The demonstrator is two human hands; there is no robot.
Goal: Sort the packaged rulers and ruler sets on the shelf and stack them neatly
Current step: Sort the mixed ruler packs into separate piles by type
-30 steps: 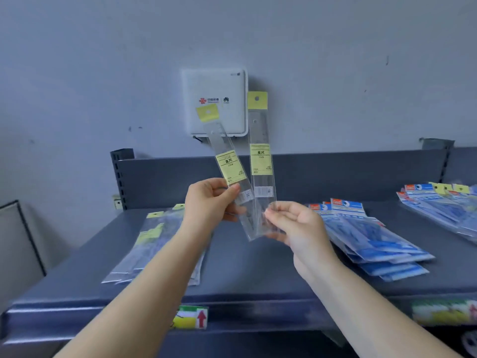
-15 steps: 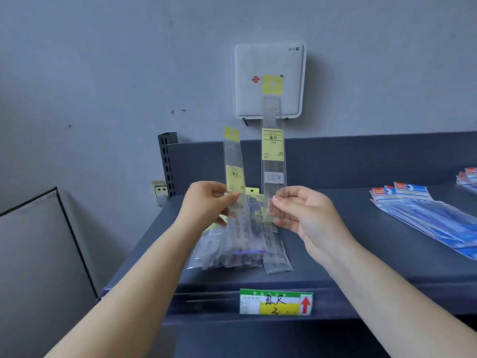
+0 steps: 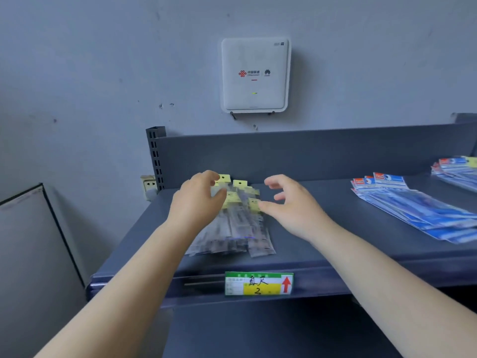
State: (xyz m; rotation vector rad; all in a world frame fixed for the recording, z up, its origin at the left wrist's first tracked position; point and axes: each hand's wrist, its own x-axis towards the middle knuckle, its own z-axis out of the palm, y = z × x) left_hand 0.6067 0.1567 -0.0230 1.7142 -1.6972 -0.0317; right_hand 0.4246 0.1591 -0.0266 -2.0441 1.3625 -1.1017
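A pile of clear packaged rulers (image 3: 240, 233) with yellow header tags lies on the left part of the dark grey shelf (image 3: 322, 228). My left hand (image 3: 198, 200) hovers over the pile's left top end, fingers loosely bent, thumb touching the packs. My right hand (image 3: 289, 202) is spread open at the pile's right edge, its thumb tip against a yellow tag. Neither hand lifts a pack. Blue packaged ruler sets (image 3: 418, 202) lie fanned out on the shelf's right side.
A second heap of blue packs (image 3: 459, 171) sits at the far right. A green and yellow price label (image 3: 259, 283) hangs on the shelf's front edge. A white router box (image 3: 255, 73) is on the wall; a grey panel (image 3: 31, 241) stands at left.
Both hands held a ruler pack upright before; now the packs lie on the pile and the hands have dropped onto it. The view has shifted left and closer.
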